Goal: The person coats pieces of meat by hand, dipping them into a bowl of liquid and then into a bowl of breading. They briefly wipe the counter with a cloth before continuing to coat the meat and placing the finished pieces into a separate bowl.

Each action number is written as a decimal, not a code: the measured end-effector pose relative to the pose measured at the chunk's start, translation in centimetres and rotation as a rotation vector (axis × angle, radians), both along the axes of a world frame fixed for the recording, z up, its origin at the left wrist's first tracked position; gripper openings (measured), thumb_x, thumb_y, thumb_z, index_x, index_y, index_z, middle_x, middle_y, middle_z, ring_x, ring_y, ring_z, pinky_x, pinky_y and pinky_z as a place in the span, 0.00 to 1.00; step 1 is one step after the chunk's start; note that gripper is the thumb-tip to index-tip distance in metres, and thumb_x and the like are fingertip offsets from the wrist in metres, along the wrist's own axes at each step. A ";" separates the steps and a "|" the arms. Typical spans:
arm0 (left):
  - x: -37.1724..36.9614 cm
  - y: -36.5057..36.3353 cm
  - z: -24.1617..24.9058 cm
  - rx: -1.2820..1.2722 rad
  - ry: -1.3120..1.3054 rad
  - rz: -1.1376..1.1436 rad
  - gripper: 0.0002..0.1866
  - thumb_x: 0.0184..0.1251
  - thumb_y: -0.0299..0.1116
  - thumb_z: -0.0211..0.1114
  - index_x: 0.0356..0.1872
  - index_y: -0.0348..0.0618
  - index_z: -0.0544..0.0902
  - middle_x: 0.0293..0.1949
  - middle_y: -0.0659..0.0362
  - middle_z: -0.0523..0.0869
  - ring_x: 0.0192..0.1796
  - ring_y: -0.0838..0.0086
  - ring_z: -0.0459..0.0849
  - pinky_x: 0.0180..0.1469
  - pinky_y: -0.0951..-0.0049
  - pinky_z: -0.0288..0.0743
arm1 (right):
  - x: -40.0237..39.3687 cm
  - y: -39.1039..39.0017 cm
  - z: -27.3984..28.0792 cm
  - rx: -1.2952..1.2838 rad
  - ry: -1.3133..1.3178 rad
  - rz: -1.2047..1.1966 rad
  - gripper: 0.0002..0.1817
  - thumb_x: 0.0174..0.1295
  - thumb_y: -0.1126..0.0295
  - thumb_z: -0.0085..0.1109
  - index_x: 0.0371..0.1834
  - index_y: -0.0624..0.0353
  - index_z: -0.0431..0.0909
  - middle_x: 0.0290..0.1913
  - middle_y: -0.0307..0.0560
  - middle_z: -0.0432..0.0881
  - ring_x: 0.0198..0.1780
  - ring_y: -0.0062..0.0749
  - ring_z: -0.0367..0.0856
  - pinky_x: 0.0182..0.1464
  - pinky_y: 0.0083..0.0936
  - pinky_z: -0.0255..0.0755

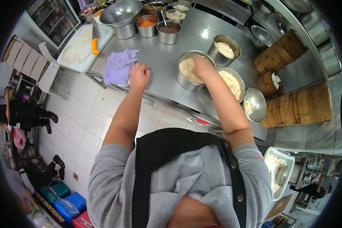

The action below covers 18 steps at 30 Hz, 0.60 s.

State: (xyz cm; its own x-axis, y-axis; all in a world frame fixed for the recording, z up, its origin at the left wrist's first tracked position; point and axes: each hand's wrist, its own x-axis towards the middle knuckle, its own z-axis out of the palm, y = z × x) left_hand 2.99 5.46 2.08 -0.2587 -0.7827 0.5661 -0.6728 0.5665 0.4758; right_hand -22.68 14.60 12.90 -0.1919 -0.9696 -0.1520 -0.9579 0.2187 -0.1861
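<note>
My right hand (203,68) reaches into a deep steel pot (190,85) of pale, crumbly, flour-like stuff (187,68). Its fingertips are hidden down in the pot, so I cannot see what they hold. My left hand (141,74) rests at the front edge of the steel table (161,78) with its fingers curled in, nothing showing in them. Right beside it lies a crumpled purple cloth (119,66). Close by my right forearm stand a bowl of pale crumbs (231,84), a shallow steel bowl (256,105) and another steel pot (231,60) with pale contents.
A knife with an orange handle (95,45) lies on a white cutting board (72,53). Steel pots of fillings, one with a spoon (163,18), stand at the back. Bamboo steamers (300,106) are stacked at right. Other people (24,114) are at far left and far right.
</note>
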 end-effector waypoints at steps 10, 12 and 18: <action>0.0 0.2 0.1 0.015 -0.028 0.006 0.05 0.55 0.28 0.60 0.31 0.47 0.83 0.36 0.58 0.81 0.44 0.58 0.76 0.50 0.60 0.70 | -2.8 -0.1 2.3 0.055 -0.103 -0.014 0.21 0.52 0.66 0.61 0.49 0.62 0.78 0.49 0.58 0.81 0.52 0.47 0.79 0.52 0.36 0.73; -0.1 0.2 0.1 0.020 -0.019 0.005 0.05 0.55 0.28 0.60 0.31 0.47 0.83 0.35 0.58 0.81 0.44 0.58 0.76 0.49 0.60 0.70 | -2.1 0.3 4.3 -0.056 -0.185 -0.019 0.20 0.53 0.68 0.59 0.50 0.63 0.78 0.45 0.57 0.83 0.50 0.47 0.81 0.51 0.36 0.73; 0.0 0.3 0.0 0.043 -0.031 0.008 0.05 0.55 0.29 0.59 0.31 0.48 0.83 0.36 0.59 0.81 0.45 0.59 0.76 0.50 0.61 0.69 | -3.2 -3.4 -3.6 0.332 -0.153 0.202 0.14 0.53 0.72 0.57 0.43 0.66 0.76 0.32 0.50 0.82 0.31 0.35 0.80 0.36 0.33 0.74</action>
State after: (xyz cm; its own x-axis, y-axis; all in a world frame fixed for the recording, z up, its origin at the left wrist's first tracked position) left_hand 2.99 5.73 2.03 -0.2687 -0.8082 0.5240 -0.6922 0.5403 0.4784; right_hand -25.90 11.23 9.34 0.0463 -0.8788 -0.4749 -0.9545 0.1012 -0.2804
